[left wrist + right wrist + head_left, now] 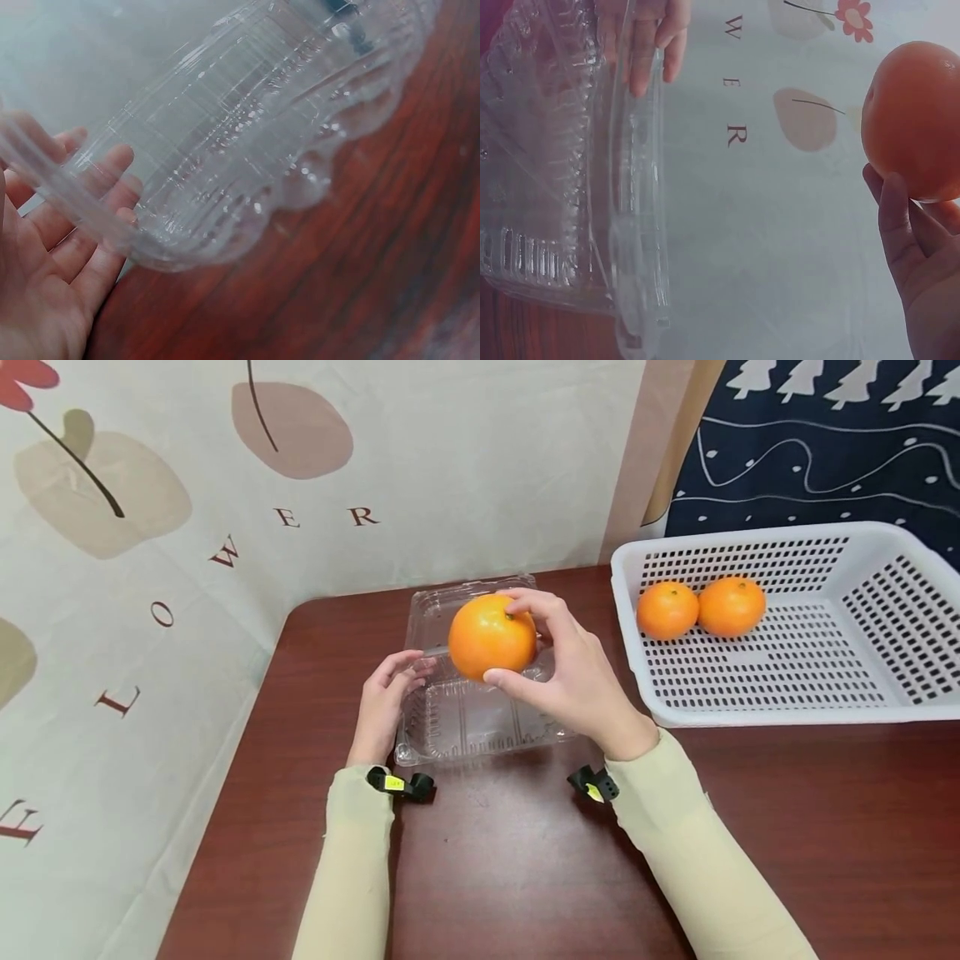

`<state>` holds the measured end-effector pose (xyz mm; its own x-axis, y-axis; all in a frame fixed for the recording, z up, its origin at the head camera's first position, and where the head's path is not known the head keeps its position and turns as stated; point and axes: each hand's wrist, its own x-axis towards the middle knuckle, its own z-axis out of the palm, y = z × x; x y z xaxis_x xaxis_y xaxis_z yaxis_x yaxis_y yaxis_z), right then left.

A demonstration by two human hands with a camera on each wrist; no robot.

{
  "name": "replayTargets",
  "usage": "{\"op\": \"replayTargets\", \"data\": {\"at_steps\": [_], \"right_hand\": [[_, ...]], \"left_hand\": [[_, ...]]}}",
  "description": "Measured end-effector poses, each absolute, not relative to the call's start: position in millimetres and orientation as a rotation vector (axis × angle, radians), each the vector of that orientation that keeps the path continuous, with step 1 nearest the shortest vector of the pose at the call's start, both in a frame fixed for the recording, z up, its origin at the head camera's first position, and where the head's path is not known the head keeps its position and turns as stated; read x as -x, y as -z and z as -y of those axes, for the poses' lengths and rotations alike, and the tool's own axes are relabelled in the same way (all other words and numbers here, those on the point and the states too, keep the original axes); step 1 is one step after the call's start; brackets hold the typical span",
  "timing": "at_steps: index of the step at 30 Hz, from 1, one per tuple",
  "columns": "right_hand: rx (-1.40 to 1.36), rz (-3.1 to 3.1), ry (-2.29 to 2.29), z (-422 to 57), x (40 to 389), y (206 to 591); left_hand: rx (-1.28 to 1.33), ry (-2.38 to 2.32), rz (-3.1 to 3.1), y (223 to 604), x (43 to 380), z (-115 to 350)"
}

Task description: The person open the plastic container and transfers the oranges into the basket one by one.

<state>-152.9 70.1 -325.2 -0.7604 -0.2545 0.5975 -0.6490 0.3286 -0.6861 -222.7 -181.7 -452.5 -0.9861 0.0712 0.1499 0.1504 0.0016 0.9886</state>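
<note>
A round orange (491,639) with a green stem end is gripped between the thumb and fingers of my right hand (573,672). It is held up over a clear plastic clamshell box (480,718), which lies opened out on the table. My left hand (386,702) holds the box at its left edge, fingers bent around the rim; part of the grip is blurred behind plastic in the left wrist view. In the right wrist view, the orange (915,120) is at the right, well apart from the box (532,150).
To the right stands a white perforated basket (765,714) with two more oranges (731,607) in its left back corner. The reddish-brown table (487,860) meets a printed cloth (465,468) behind and at the left. A dark patterned cloth (810,460) hangs behind the basket.
</note>
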Motion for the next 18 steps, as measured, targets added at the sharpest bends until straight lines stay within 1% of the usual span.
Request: {"op": "replayTargets", "data": {"at_steps": [7, 18], "right_hand": [[-0.801, 2.160, -1.455, -74, 152, 323], [-0.832, 2.076, -1.555, -81, 156, 322]], "left_hand": [[0.240, 2.164, 2.187, 447, 218, 180], [0.239, 2.169, 2.164, 465, 228, 185]]}}
